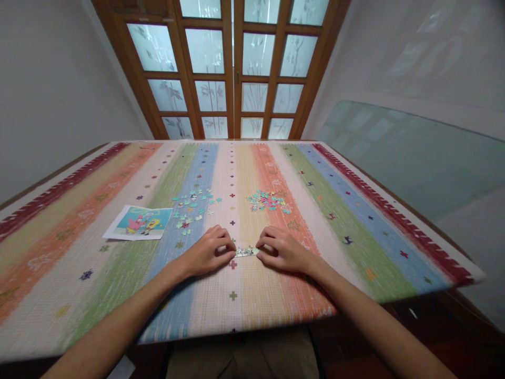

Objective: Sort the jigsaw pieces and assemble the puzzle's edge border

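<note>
A short joined strip of jigsaw puzzle pieces [246, 252] lies on the striped tablecloth in front of me. My left hand [210, 251] pinches its left end between thumb and fingers. At the right end, my right hand [281, 249] grips the strip in the same way. Beyond my left hand, loose turquoise and pale puzzle pieces [192, 217] are spread apart. A denser pile of puzzle pieces [269, 200], some pink, lies beyond my right hand. To the left rests a printed picture [141, 223] of cartoon characters, its corners slightly lifted.
The striped cloth [339, 252] covers a wide table whose near edge runs below my forearms. Wooden doors with glass panes [234, 79] stand past the far edge. A glass panel [410, 168] leans along the right wall.
</note>
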`<action>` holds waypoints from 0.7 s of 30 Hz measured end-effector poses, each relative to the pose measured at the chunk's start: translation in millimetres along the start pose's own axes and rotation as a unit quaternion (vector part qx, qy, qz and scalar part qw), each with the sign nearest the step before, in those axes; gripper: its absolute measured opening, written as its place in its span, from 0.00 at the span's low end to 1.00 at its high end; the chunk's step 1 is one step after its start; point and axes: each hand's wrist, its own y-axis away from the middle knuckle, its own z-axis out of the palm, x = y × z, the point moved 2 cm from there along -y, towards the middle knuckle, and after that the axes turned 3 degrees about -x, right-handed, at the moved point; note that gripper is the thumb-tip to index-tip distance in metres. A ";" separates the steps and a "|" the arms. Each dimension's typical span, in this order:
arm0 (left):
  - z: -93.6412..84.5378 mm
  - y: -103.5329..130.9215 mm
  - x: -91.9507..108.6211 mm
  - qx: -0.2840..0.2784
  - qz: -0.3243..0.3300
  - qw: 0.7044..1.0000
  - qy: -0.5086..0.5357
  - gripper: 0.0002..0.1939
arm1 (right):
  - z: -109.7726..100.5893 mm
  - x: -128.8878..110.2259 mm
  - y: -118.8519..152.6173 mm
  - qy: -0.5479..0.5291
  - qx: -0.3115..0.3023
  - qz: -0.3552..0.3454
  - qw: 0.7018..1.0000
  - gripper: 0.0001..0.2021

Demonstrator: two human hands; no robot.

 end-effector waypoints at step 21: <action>1.0 2.5 0.2 0.007 0.012 1.000 0.024 0.05 | -3.4 1.2 1.9 -0.010 0.003 0.007 1.000 0.03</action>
